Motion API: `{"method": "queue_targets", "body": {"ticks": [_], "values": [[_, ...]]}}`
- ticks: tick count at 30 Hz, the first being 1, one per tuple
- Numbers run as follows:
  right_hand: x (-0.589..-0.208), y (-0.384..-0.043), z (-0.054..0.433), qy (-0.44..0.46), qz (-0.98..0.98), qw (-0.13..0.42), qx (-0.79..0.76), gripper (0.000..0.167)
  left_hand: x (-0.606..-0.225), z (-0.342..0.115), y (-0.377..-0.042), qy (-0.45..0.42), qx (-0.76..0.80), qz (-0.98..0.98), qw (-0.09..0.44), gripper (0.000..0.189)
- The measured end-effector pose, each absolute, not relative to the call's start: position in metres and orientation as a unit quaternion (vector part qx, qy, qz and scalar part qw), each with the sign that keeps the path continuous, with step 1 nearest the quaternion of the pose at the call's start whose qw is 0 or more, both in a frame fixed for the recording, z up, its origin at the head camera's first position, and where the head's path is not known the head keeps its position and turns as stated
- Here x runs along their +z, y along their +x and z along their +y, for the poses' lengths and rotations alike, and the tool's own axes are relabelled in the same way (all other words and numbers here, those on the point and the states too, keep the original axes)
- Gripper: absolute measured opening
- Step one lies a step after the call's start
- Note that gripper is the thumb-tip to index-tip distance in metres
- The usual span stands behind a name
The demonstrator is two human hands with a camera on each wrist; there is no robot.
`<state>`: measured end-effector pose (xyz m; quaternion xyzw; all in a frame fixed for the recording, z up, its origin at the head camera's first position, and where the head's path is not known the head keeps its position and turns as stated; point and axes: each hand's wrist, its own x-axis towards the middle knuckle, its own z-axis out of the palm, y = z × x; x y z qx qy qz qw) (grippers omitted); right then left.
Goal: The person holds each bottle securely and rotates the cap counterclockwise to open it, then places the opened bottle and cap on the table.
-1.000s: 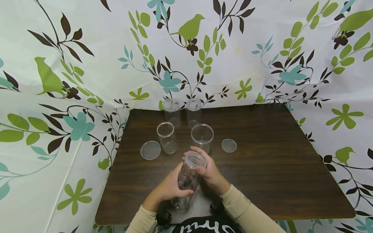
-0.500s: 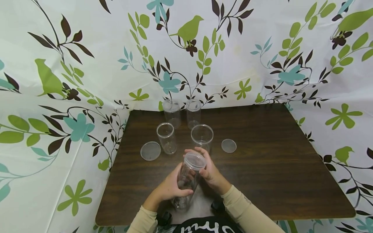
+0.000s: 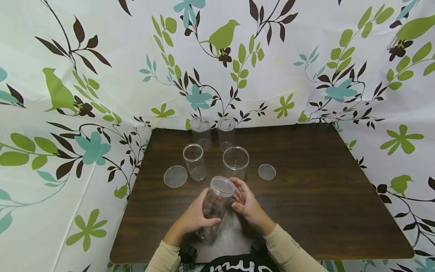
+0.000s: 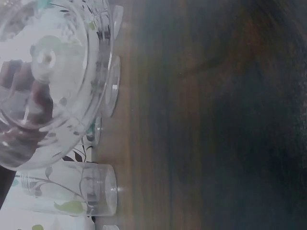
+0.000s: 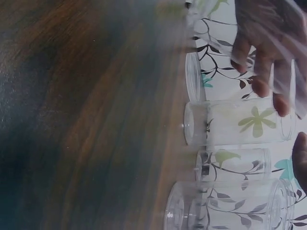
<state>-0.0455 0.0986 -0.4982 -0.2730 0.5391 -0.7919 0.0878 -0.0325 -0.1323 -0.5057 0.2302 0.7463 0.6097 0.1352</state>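
Observation:
A tall clear jar (image 3: 215, 207) with a clear lid (image 3: 222, 186) on top tilts over the near side of the table. My left hand (image 3: 194, 217) grips it round the middle, thumb across its front. My right hand (image 3: 250, 206) is beside the lid on the right, fingers loosely bent and thumb apart, holding nothing. From below, the left wrist view shows the jar's round base (image 4: 48, 62), with fingers (image 4: 41, 100) visible through it. The right wrist view has the left hand's fingers (image 5: 261, 81) at top right, partly seen through clear plastic.
Behind the hands stand a narrow clear container (image 3: 196, 166) and a wider one (image 3: 236, 156), both lidless. A large lid (image 3: 175, 176) lies left, a small lid (image 3: 267, 172) right. Two capped jars, one left (image 3: 201, 136) and one right (image 3: 226, 136), stand at the brown table's (image 3: 323, 196) back edge.
My right hand has come away from the jar's lid and moved slightly right. The jar has shifted a little left in my left hand. Everything else stays in place.

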Motion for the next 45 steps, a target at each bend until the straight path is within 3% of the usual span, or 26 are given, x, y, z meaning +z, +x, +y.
{"method": "queue_targets", "body": {"ticks": [5,15,28,33,45], "values": [[-0.494,-0.048,0.099,-0.271,0.552,0.1,-0.782,0.086,-0.503,-0.131,-0.035,0.217,0.563,0.787,0.125,0.102],[-0.49,-0.053,0.102,-0.263,0.561,0.134,-0.774,0.092,-0.502,-0.125,-0.039,0.252,0.553,0.784,0.128,0.098],[-0.502,-0.058,0.104,-0.324,0.518,0.094,-0.786,0.096,-0.505,-0.117,-0.041,0.269,0.564,0.767,0.146,0.099],[-0.506,-0.049,0.106,-0.263,0.551,0.104,-0.785,0.101,-0.504,-0.119,-0.043,0.266,0.576,0.761,0.134,0.098],[-0.499,-0.039,0.111,-0.286,0.572,0.077,-0.765,0.09,-0.507,-0.12,-0.043,0.262,0.582,0.762,0.107,0.097]]}}
